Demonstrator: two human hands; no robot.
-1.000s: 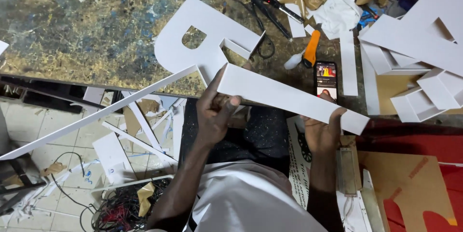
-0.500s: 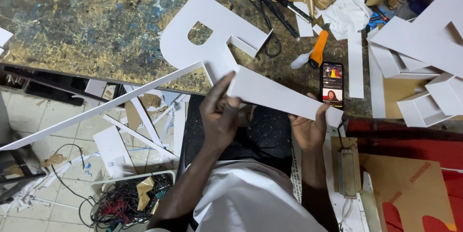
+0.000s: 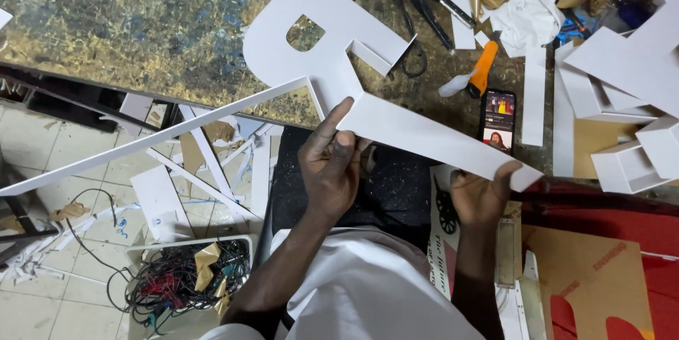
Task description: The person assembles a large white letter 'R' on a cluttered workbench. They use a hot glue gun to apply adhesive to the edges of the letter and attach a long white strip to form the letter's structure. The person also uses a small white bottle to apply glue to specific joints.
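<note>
White foam board is what both hands hold: a long flat strip (image 3: pixel 438 143) that runs from the centre of the frame down toward the right. The left hand (image 3: pixel 332 170) has its fingers closed on the strip's upper end, thumb on top. The right hand (image 3: pixel 484 195) grips the lower end from below, fingers curled on the edge. The strip seems thin and long, so I judge it can bend or crease in the middle if the hands twist it. Its far end can also push the phone (image 3: pixel 498 119) or the orange-handled knife (image 3: pixel 482 69) lying just beside it on the table (image 3: pixel 141 22).

At lower left, on the floor, an open box (image 3: pixel 187 280) holds tangled cables and scraps of brown tape. Farther away, at the right edge, a white open tray (image 3: pixel 626 167) looks empty. A big white letter shape (image 3: pixel 318 36) lies flat at upper centre.
</note>
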